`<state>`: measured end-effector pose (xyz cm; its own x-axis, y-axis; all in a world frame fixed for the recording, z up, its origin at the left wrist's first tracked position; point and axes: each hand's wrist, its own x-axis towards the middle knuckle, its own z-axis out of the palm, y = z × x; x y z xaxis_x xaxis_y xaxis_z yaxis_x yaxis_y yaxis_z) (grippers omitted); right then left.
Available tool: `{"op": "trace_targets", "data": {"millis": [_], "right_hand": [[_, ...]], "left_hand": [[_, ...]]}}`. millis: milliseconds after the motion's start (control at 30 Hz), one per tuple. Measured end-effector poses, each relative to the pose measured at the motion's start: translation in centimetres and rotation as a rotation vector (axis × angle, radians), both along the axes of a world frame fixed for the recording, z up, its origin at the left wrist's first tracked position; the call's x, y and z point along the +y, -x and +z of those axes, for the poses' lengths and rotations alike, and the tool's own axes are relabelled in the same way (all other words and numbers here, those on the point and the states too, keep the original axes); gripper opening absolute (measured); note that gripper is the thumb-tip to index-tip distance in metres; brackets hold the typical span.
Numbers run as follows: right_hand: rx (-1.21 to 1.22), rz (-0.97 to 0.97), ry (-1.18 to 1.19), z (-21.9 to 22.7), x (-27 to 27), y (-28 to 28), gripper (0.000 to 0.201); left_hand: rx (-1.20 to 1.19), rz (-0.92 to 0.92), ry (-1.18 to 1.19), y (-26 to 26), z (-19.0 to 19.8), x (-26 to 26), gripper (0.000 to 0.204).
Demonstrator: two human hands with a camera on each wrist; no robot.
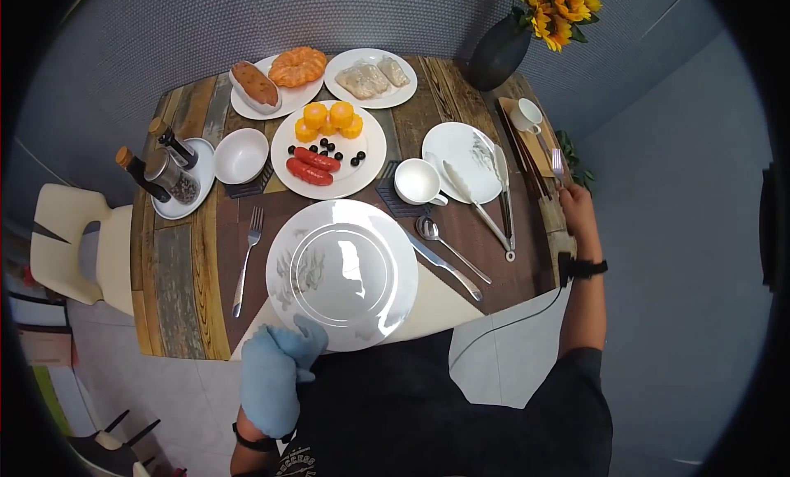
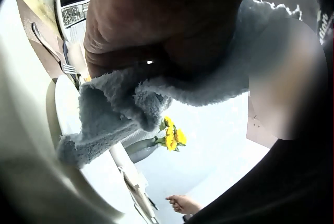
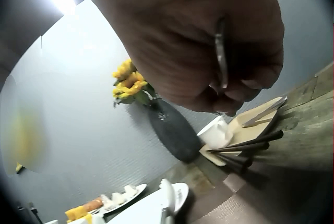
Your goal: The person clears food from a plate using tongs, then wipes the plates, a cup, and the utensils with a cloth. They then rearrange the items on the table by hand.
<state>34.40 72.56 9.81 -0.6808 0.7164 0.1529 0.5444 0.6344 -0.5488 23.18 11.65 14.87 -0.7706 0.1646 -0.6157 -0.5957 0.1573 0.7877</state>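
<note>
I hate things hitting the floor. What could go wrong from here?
The large plate sits right at the near edge of the table, so the blue cloth in the left hand might nudge it off. The fork in the right hand could drop if its grip slips.

A black shirt [image 1: 477,423] is worn, pale lettering [image 1: 298,460] printed on its left; beyond its right sleeve [image 1: 586,374], a black wristband [image 1: 587,269] is joined by a cable [image 1: 522,319].

The word "SUCCESS" [image 1: 297,460] stands in pale letters on the black shirt [image 1: 387,419].
</note>
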Motion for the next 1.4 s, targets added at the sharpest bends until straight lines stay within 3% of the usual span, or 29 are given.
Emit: {"op": "trace_targets", "data": {"millis": [33,100,133,200,267,467,800,1000,1067,1200,1400], "right_hand": [[0.003,0.003,0.003,0.4,0.8,1.2,0.031],[-0.17,-0.184,0.097,1.4,2.1,3.5,0.032],[-0.167,-0.178,0.101,0.4,4.0,4.4,0.032],[-0.183,-0.08,-0.226,-2.7,8.5,5.5,0.034],[-0.204,-0.062,-0.306,-3.3,8.8,7.4,0.029],[-0.326,-0.09,-0.389,-4.2,8.7,10.2,0.021],[-0.282,-0.135,-0.471,-3.8,7.3,10.0,0.019],[-0.063,-0.039,-0.407,-4.6,10.8,11.7,0.032],[-0.013,-0.135,0.119,-3.2,10.9,13.4,0.038],[-0.067,-0.145,0.303,-3.2,11.5,15.2,0.039],[0.163,-0.02,0.569,-5.0,12.4,15.3,0.031]], "left_hand": [[-0.13,0.019,-0.075,0.0,0.5,-0.1,0.036],[-0.064,-0.016,-0.098,-0.9,0.4,-0.2,0.043],[-0.002,-0.052,-0.123,-1.2,0.3,-0.1,0.049],[-0.127,0.026,-0.215,-1.2,0.9,0.1,0.041],[-0.248,0.104,-0.307,-1.0,1.3,0.3,0.035],[-0.086,0.035,-0.238,-1.6,1.6,0.5,0.031],[0.158,-0.16,-0.143,-0.5,2.4,2.0,0.025],[0.311,-0.251,-0.09,0.1,2.8,2.3,0.022],[0.367,-0.266,-0.07,0.2,3.0,2.4,0.021],[0.486,-0.267,-0.025,-0.1,3.2,1.4,0.019],[0.654,-0.276,0.041,-0.2,3.6,1.2,0.017]]}}
